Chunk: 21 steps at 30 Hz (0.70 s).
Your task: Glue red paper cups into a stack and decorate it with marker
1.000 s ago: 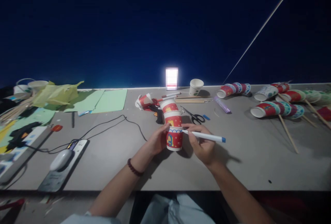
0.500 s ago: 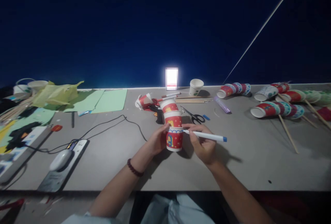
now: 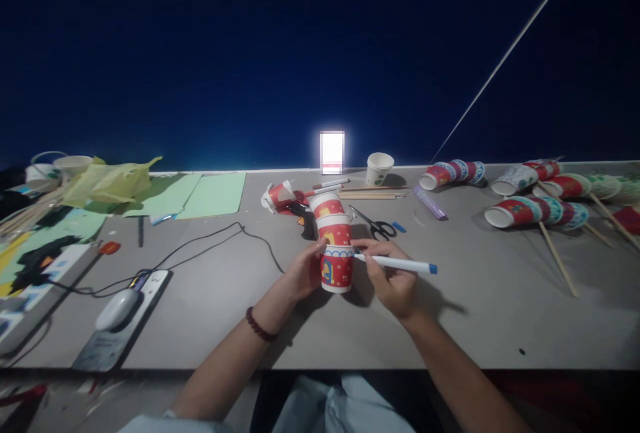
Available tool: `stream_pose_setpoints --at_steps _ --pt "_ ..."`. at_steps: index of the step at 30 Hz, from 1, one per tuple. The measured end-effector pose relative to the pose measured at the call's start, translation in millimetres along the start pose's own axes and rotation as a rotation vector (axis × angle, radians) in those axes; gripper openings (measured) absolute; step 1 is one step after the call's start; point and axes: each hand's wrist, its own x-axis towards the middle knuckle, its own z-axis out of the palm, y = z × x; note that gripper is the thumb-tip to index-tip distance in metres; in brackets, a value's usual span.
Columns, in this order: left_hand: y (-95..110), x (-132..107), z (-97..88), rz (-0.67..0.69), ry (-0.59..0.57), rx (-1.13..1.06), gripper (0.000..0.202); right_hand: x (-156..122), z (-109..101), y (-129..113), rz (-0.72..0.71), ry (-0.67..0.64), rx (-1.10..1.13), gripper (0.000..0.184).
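marker (image 3: 405,263) in right hand (image 3: 394,281), tip indistinct beside red cups (image 3: 337,271)

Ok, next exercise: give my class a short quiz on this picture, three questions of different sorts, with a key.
1. What does the left hand hold? A) green paper B) a red cup stack C) a power strip
2. True or false: the white cup beyond the scissors stands upright.
3. Fill in: the white marker in the right hand has a ___ rear end.

Key: 1. B; 2. true; 3. blue
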Motion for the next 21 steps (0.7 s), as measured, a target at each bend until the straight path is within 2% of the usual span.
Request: stream_pose_setpoints --at_steps 7,21 --pt "0.2 -0.8 2.3 0.005 0.0 -0.002 0.028 -1.1 0.4 1.2 0.02 -0.002 0.007 0.008" --pt "3.7 0.0 6.2 -0.003 -0.003 0.016 0.029 -1.0 0.2 2.5 -0.027 -0.015 -0.079 0.006"
